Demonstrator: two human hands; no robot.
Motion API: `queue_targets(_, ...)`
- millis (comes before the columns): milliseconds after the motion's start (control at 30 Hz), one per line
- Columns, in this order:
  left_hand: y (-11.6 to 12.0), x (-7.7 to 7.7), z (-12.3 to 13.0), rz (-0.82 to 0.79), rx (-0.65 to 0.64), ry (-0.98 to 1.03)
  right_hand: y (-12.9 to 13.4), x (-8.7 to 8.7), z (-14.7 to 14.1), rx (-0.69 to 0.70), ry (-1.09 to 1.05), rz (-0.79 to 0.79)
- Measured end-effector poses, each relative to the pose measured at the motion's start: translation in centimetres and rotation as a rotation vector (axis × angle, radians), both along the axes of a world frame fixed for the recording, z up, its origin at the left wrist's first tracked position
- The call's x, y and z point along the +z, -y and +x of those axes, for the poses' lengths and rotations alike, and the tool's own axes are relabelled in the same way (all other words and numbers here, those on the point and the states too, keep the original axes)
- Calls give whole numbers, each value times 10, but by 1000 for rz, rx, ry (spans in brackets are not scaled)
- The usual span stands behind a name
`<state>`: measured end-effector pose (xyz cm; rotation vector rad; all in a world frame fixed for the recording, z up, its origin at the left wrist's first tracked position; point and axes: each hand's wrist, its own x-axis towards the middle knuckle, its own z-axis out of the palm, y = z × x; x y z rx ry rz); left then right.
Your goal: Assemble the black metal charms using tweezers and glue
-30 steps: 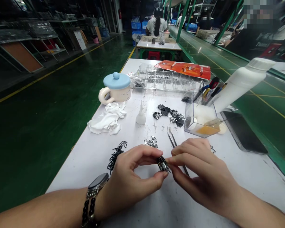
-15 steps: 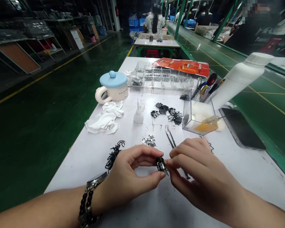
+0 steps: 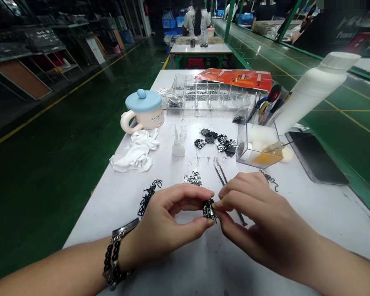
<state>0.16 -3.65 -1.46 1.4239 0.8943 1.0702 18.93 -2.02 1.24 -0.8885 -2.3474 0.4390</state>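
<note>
Between the thumb and fingers of my left hand (image 3: 175,222) is a small black-and-silver part (image 3: 209,209), perhaps an assembly of metal pieces; its exact kind is too small to tell. My right hand (image 3: 255,222) pinches at the right side of this part, thumb and forefinger closed together; anything between those fingertips is hidden. Tweezers (image 3: 220,172) lie on the table, partly behind my right hand. Past my fingers is a little heap of silver metal pieces (image 3: 193,178). Left of my left hand lies a pile of black curved pieces (image 3: 146,200). Farther back are black flat parts (image 3: 225,144).
A lidded mug (image 3: 148,117), a white cloth (image 3: 135,152) and a small nozzle bottle (image 3: 178,146) stand left. A divided clear tray (image 3: 200,98) lies behind, under an orange packet (image 3: 237,79). Right are a clear box (image 3: 259,158), a white bottle (image 3: 317,94) and a phone (image 3: 319,158).
The view has shifted slightly, so the table's things sit a little higher. Both hands keep nearly the same hold on the small part, which has turned slightly.
</note>
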Motion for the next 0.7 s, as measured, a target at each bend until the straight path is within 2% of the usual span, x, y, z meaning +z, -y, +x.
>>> queue_targets(167, -2, 1, -1, -57, -34, 51, -2, 2, 2, -23, -132, -298)
queue_targets(400, -3, 3, -1, -103, -35, 86, -17, 5, 6, -2, -231, -847)
queue_targets(700, -2, 3, -1, -126, -6, 82, -26, -3, 4, 65, -422, -1261)
